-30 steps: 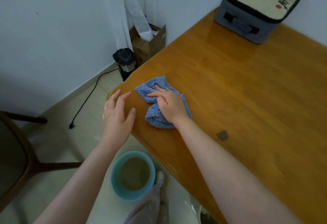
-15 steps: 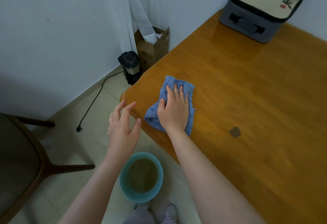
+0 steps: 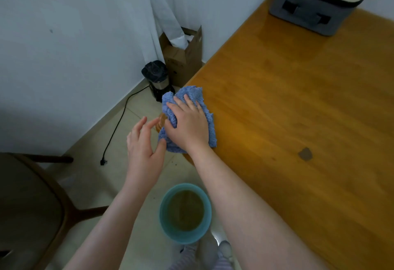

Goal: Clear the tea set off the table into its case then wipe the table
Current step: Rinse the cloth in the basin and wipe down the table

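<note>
So the left hand (image 3: 142,148) is hovering just off the desk corner, grip released, fingers loose, holding nothing. Right beside it the right hand (image 3: 188,127) is pressing flat on the blue cloth (image 3: 193,97), not clenching it, right at the corner of the desk (image 3: 298,120). The cloth is hanging partly over the edge, so a hard push could be sending it down into the tub (image 3: 165,212) of murky water below. The case (image 3: 311,12) is sitting closed at the far end.
</note>
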{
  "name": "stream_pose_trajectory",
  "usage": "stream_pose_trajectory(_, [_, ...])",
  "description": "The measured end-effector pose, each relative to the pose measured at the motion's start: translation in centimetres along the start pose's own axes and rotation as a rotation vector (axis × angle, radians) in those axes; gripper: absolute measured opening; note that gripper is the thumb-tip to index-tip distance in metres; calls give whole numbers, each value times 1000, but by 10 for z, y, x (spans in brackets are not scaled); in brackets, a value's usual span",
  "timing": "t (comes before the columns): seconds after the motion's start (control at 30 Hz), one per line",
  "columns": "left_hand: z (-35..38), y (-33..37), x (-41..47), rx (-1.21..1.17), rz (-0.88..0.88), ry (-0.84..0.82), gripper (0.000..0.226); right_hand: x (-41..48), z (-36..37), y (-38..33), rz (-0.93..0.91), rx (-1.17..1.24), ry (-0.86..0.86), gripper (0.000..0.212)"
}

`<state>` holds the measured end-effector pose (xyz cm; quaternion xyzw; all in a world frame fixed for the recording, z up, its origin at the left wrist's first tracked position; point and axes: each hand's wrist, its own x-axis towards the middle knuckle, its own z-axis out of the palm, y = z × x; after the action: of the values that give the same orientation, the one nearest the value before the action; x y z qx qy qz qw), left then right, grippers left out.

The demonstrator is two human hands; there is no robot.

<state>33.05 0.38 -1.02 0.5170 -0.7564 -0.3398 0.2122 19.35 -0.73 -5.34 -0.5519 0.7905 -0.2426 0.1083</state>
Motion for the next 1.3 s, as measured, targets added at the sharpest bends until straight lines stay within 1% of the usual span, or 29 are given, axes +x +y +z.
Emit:
stream_pose_trajectory(0.1, [2,4,-2,-11,9,-16,46,-18,-2,-1,-27,224,-6,45])
stream_pose_trajectory(0.17, [4,7,-3,-30,18,-9,46,-33,-4,-1,-34,307,6,42])
stream_pose_trajectory(0.3, [5,18,-6,-63,8,-12,45,-72,-14,-3,15,437,18,33])
stream_pose_trajectory(0.4, [1,27,-12,-80,8,-31,45,-102,-23,-5,117,480,29,33])
stream_pose_trajectory(0.47, [-6,34,-16,-87,19,-40,44,-118,-39,-3,273,595,-10,31])
stream_pose_trajectory(0.53, [-12,39,-20,-81,25,-41,43,-133,-57,2,426,788,-23,31])
stream_pose_trajectory(0.57, [-15,42,-22,-82,30,-39,43,-139,-66,6,518,914,25,34])
stream_pose_trajectory(0.63, [-16,46,-27,-99,39,-63,44,-144,-80,15,734,1254,178,35])
stream_pose_trajectory(0.7, [-11,47,-31,-137,25,-118,44,-145,-90,18,874,1631,237,27])
stream_pose_trajectory(0.73, [-7,48,-33,-174,2,-149,43,-146,-97,16,887,1783,219,21])
stream_pose_trajectory(0.77, [-3,52,-36,-229,-38,-178,41,-146,-105,13,862,1901,193,18])
stream_pose_trajectory(0.83, [0,61,-41,-351,-146,-232,36,-145,-119,5,763,2139,144,42])
stream_pose_trajectory(0.87, [1,65,-43,-395,-207,-258,33,-145,-126,1,685,2232,141,47])
stream_pose_trajectory(0.9, [2,69,-44,-426,-278,-287,30,-144,-130,-2,626,2296,134,46])
stream_pose_trajectory(0.97, [2,80,-46,-496,-464,-389,29,-142,-140,-10,572,2286,136,44])
stream_pose_trajectory(1.03, [0,94,-52,-617,-634,-548,41,-138,-143,-12,637,2222,134,34])
stream_pose_trajectory(1.1, [-2,108,-57,-813,-736,-688,53,-133,-143,-9,676,2186,165,36])
stream_pose_trajectory(1.17, [-7,118,-57,-958,-771,-744,54,-125,-149,-9,682,2207,238,48])
stream_pose_trajectory(1.2, [-9,122,-56,-986,-767,-747,52,-123,-152,-10,657,2219,258,53])
stream_pose_trajectory(1.3, [-13,136,-53,-997,-732,-738,35,-117,-164,-14,628,2199,228,53])
